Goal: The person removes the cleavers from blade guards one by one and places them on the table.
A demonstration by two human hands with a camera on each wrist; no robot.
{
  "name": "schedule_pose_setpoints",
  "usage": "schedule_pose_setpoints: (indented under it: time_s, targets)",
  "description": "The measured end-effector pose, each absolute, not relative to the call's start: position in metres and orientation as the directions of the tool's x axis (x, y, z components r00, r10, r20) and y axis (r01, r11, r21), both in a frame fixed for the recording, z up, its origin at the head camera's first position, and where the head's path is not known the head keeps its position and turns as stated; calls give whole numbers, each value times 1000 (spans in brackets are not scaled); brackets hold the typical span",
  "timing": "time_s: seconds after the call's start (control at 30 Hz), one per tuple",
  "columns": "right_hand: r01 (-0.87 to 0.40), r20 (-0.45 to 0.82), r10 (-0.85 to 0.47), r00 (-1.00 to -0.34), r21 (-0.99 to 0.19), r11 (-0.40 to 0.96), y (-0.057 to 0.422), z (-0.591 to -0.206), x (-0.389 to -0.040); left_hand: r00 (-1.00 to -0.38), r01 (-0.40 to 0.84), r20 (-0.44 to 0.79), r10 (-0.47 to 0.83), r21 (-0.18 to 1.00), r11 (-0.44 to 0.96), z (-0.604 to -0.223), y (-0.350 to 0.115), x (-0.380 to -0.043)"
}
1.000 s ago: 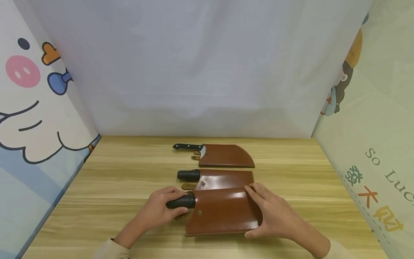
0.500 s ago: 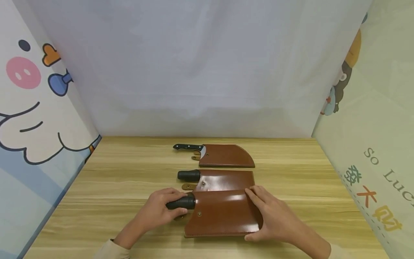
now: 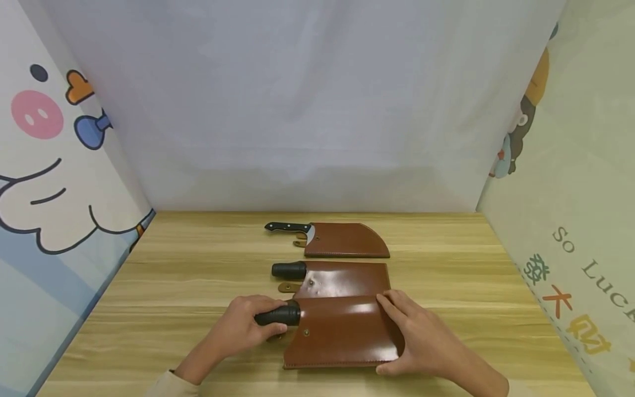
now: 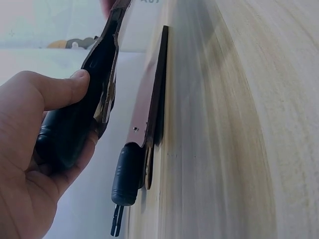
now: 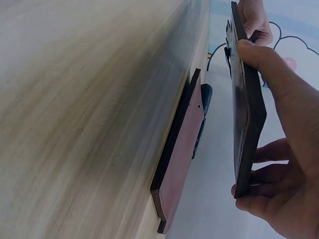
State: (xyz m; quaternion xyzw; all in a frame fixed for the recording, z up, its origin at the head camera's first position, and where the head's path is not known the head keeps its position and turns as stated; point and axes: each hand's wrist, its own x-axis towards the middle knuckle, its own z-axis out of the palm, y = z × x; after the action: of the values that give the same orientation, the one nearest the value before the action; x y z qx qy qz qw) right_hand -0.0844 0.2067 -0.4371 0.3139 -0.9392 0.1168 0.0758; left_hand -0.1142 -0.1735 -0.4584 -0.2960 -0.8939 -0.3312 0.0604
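Note:
A cleaver in a brown leather sheath [image 3: 342, 336] is held nearest the person, and both wrist views show it raised off the table. My left hand [image 3: 245, 325] grips its black handle [image 4: 70, 124], thumb on one side and fingers on the other. At the sheath's far right end, my right hand [image 3: 421, 336] holds the edges between thumb and fingers. The blade is hidden inside the leather. Just behind lies a second sheathed cleaver [image 3: 347, 275], partly covered by the held one, its black handle [image 3: 289, 270] pointing left.
Farther back lies a third sheathed knife [image 3: 347, 240] with a riveted black handle [image 3: 288, 226]. All rest on a wood-grain table [image 3: 188, 259]. A white cloth [image 3: 307, 110] hangs behind, and printed cartoon panels stand at left [image 3: 49, 182] and right [image 3: 585, 165].
The held cleaver and both hands have shifted slightly toward the person, showing a little more of the cleaver behind. The grip looks the same, and the other knives stay put.

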Motion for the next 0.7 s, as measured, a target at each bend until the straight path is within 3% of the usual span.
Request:
schedule_pose_setpoints:
  time_s: [0.7]
  targets:
    - [-576,248,-530,-811,-178,798,223,-445,-82,-811,585,372,452,535,609,-464,-197,-117]
